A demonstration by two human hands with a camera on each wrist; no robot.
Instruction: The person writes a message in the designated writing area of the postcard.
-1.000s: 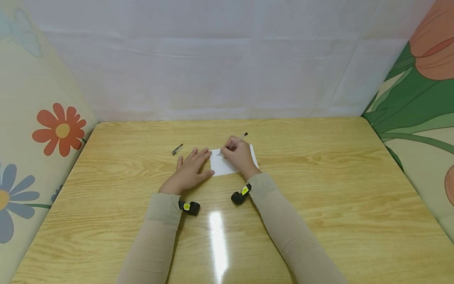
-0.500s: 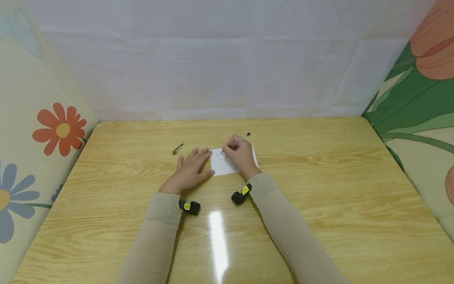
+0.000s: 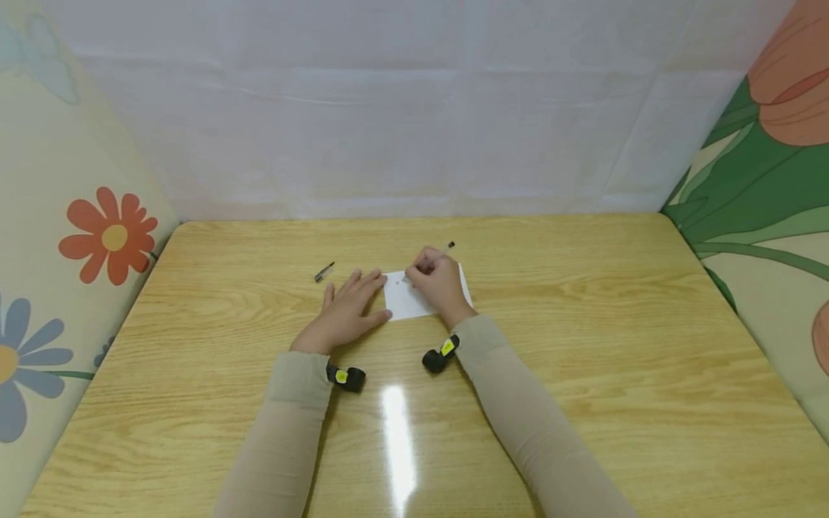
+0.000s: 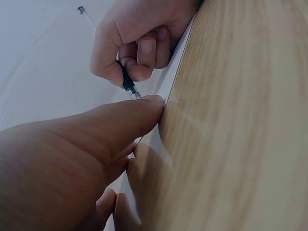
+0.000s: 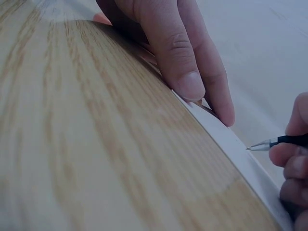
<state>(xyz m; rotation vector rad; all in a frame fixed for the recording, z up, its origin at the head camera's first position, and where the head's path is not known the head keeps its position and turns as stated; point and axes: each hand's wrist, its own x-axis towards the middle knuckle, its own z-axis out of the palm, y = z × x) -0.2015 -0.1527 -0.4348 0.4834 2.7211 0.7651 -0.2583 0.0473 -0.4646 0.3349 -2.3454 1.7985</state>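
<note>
A small white sheet of paper [image 3: 406, 303] lies on the wooden table, with a few tiny marks near its upper left. My right hand [image 3: 442, 284] rests over the paper's right part and pinches a pen [image 5: 263, 145], whose metal tip points down close over the sheet in the right wrist view. The pen's dark end sticks up past the knuckles. My left hand [image 3: 350, 313] lies flat with fingers spread, its thumb and fingertips on the paper's left edge. Beyond the left fingers lies a pen cap [image 3: 324, 271], clear with a dark clip.
The wooden table [image 3: 615, 345] reaches to a white cloth backdrop [image 3: 363, 129]. Panels with painted flowers stand on the left and right. Black wrist cameras sit on both cuffs, and a bright light reflection [image 3: 398, 446] shows on the near tabletop.
My right hand has shifted slightly right with the pen, uncovering a small mark on the paper, and the pen's tilt varies a little. My left hand, the paper and the cap stay put.
</note>
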